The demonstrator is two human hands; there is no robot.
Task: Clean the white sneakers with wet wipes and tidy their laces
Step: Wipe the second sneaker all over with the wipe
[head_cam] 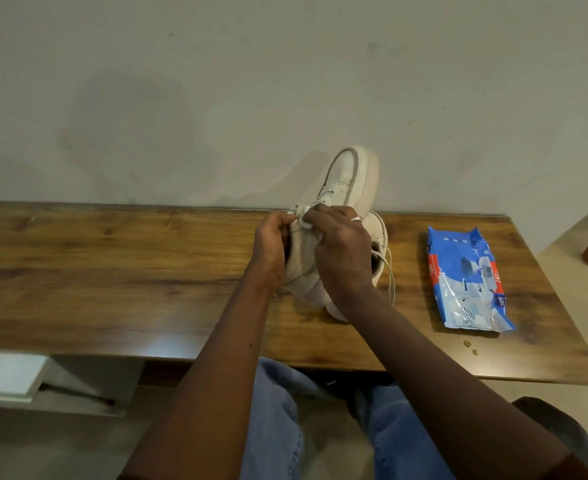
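Blue-jeaned knees (278,410) sit lowest in view, with two bare forearms reaching forward over a wooden counter (112,271). The left hand (271,244) curls round the near side of a white sneaker (348,174), which is tipped up with its toe toward the wall. The right hand (342,252) arches over the sneaker's top, fingertips pinching a small white wad (305,223) at the laces, close to the left thumb. A second sneaker (378,233) sits just behind the right hand. A blue wipes pack (469,278) lies flat, well off to the right.
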